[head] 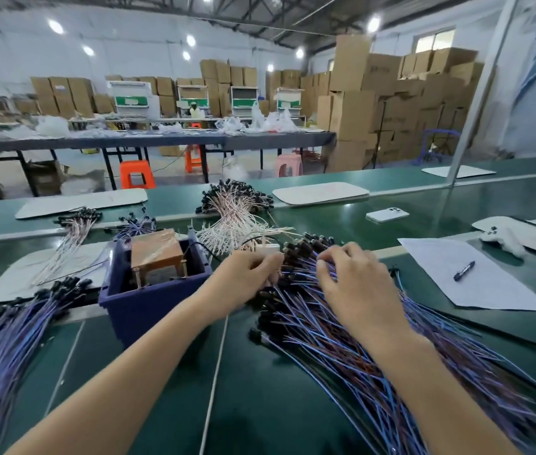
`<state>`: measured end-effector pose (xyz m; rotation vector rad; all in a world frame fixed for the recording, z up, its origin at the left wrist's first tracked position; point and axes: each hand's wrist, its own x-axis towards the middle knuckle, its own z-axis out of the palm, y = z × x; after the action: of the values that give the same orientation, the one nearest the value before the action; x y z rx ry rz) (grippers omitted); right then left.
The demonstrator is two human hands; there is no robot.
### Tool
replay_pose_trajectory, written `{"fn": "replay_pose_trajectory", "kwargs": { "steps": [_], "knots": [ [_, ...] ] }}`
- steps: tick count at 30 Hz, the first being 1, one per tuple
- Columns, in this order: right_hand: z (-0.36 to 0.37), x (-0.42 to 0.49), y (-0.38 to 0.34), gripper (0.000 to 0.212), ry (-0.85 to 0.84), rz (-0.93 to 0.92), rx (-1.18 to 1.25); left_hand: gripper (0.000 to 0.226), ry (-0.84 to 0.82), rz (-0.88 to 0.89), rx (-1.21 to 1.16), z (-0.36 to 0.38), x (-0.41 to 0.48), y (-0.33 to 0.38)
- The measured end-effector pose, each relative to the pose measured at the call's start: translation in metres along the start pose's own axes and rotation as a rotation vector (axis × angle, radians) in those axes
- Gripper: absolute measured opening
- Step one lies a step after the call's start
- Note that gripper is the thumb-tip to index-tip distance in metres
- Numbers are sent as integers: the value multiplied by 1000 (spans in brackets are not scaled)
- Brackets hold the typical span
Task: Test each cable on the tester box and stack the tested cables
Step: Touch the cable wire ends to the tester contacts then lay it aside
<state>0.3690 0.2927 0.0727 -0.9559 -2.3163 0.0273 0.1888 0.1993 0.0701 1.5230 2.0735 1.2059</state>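
Pinching with the left grip (243,280): fingers curled, thumb and fingertips closed together on black connector ends at the far-left edge of the cables (342,330). Right grip (358,280) sits just beside it, not touching. Its fingers are bent down claw-like with tips in among the wires near the connectors. Can't tell if it holds a wire or only touches.

The cables are a loose fan of blue and brownish wires on the right of the bench (260,405), with connectors at the far end and tails spreading toward the near right.

Tester box (148,300) is just left of the left grip: a dark blue bin with a brown tape-wrapped block (156,254) inside. A thin black lead leaves its right side.

Second pile (14,323) of blue wires lies at near left, connectors pointing toward the box. White heap (237,218) of pale wires with black ends lies behind the hands. Two small bundles (76,224) lie behind the box on the left.

String (215,372) runs from under the left wrist to the near edge.

Paper (489,290) lies right of the cables with a pen (464,270) on it. Phone (387,214) lies face down further back. Pale mats (320,193) lie along the far side.
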Motion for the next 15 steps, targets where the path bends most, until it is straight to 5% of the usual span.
{"fn": "replay_pose_trajectory", "kwargs": {
  "steps": [9, 15],
  "knots": [
    [95, -32, -171, 20, -299, -343, 352, 32, -184, -282, 266, -114, -126, -88],
    [153, -43, -233, 24, -608, -351, 367, 25, 36, -540, 346, -190, -194, -151]
  ]
}}
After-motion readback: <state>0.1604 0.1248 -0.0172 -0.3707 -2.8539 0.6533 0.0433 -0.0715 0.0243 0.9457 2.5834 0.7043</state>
